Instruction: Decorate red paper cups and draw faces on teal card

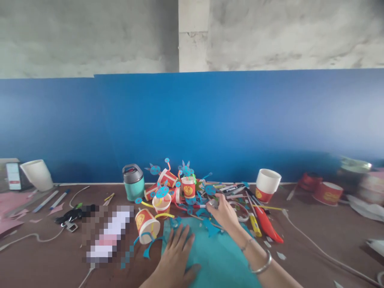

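My left hand [177, 256] lies flat with its fingers spread, resting on the left part of a teal paper sheet [219, 260]. Beyond the sheet, my right hand [221, 210] reaches into a pile of pens and blue paper scraps [211, 227]. Its fingers are curled around something small and greyish that I cannot make out. A roll of tape [241, 212] is just right of that hand. Left of it stand and lie several red-and-white paper cups with blue paper faces and limbs, among them an upright cup [188, 188] and a tipped cup [147, 226].
A teal jar [133, 183] stands at the back left. White cups [268, 185] stand at the back right. A red cutter or scissors handle [268, 226] and a yellow glue stick [255, 225] lie right of the sheet. Cables cross both table sides. A blue partition [192, 120] rises behind.
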`<action>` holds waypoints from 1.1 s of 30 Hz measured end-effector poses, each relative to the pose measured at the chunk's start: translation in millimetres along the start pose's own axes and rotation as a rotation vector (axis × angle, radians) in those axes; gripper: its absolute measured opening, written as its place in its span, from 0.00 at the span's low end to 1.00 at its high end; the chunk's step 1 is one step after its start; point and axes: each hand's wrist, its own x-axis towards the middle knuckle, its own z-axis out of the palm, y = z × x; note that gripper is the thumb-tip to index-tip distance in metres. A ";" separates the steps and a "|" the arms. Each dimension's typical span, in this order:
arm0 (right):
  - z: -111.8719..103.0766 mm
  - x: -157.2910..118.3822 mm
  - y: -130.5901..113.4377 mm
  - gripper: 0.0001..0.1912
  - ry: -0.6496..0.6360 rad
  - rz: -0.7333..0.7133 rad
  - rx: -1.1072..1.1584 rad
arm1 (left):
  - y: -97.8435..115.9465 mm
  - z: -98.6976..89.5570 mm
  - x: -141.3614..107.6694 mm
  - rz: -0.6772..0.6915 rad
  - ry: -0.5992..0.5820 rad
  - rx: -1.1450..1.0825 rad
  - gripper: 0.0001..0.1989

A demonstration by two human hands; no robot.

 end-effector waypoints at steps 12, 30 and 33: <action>14.5 -96.3 -25.3 0.15 -0.522 -0.212 0.394 | -18.4 -25.6 22.0 -0.478 0.339 -0.968 0.16; 8.0 -99.8 -11.9 0.11 -0.361 -0.600 0.154 | 2.3 -80.5 3.8 -0.332 -0.437 -0.581 0.42; 12.0 -95.1 -7.0 0.07 -0.268 -0.548 0.151 | 5.9 -76.8 3.4 -0.351 -0.424 -0.544 0.34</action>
